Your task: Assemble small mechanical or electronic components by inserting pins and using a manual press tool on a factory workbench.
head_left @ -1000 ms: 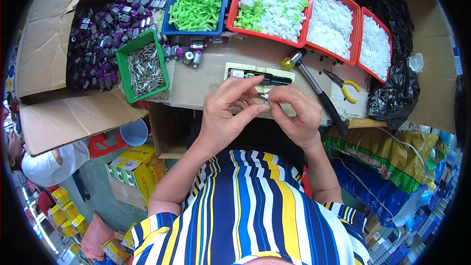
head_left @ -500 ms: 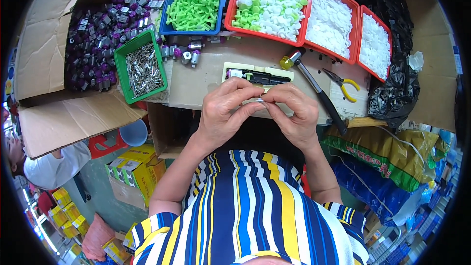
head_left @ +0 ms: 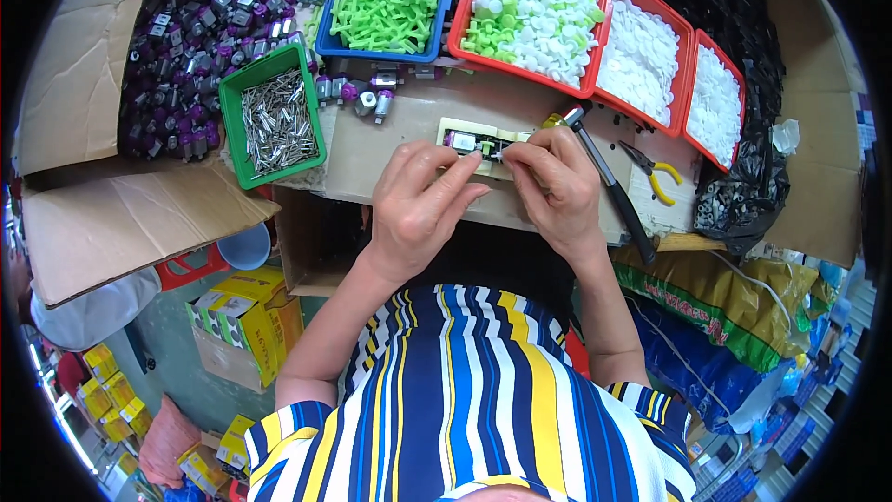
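In front of me a cream holder [head_left: 449, 123] carries a black housing with a small silver motor [head_left: 462, 140] with a purple end and a bright green part [head_left: 487, 146] inside. My left hand [head_left: 415, 209] is open, its fingertips at the front edge of the holder by the green part and its thumb apart, with nothing gripped. My right hand [head_left: 560, 188] pinches a small white piece [head_left: 499, 156] over the housing. The fingertips partly hide that piece, and the right hand covers the holder's right end.
A green bin of metal pins [head_left: 226, 130], a blue bin of green parts [head_left: 321, 42] and red bins of white and green pieces [head_left: 465, 48] line the back. Purple-ended motors [head_left: 172, 65] fill a carton. A hammer [head_left: 613, 181] and yellow-handled pliers [head_left: 662, 181] lie right.
Both hands were together, holding a small white disc with a thin pin in front of the holder. They have separated and moved forward onto the holder; the white piece is in the right fingers.
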The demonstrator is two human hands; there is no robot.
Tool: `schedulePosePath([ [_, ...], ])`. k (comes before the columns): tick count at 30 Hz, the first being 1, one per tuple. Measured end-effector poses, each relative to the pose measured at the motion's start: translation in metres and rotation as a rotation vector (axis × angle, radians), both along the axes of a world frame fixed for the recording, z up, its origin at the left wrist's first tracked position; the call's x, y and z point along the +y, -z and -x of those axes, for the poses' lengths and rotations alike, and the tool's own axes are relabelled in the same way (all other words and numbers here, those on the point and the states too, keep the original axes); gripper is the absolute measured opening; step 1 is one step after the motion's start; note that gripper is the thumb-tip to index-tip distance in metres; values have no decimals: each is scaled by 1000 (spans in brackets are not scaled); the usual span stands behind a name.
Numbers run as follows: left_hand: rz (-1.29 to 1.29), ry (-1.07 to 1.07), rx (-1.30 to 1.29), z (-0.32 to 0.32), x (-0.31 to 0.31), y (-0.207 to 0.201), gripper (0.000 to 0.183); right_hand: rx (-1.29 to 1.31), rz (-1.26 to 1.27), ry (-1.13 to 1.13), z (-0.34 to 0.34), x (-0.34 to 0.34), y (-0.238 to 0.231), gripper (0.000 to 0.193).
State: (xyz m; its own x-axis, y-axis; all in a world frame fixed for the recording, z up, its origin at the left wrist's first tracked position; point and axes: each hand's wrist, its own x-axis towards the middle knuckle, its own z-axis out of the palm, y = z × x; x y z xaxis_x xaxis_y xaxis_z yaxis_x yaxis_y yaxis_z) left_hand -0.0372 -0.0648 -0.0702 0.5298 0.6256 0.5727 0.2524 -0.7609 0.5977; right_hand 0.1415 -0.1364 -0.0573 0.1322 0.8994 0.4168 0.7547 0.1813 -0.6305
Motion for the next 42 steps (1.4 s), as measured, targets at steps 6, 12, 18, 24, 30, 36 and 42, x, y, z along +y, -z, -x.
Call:
schedulePosePath([
  [6,-94,7,42,-2,-4,9,34,-66,-16,-6,0,5,2,19],
  [12,-188,3,118,-4,-6,16,28,-119,-22,2,2,7,3,17],
  [18,-305,-13,234,-4,-6,21,30,-211,-1,7,4,6,-6,18],
  [24,-388,18,324,-4,0,14,28,-352,97,-23,4,7,-18,16],
  [30,-430,43,372,-6,1,8,27,-518,123,-103,1,12,-26,17],
  [36,-365,60,325,-6,1,13,27,-336,172,-145,-10,15,-23,13],
  [42,-321,47,312,-4,-1,15,27,-70,148,-115,-14,9,-13,18],
])
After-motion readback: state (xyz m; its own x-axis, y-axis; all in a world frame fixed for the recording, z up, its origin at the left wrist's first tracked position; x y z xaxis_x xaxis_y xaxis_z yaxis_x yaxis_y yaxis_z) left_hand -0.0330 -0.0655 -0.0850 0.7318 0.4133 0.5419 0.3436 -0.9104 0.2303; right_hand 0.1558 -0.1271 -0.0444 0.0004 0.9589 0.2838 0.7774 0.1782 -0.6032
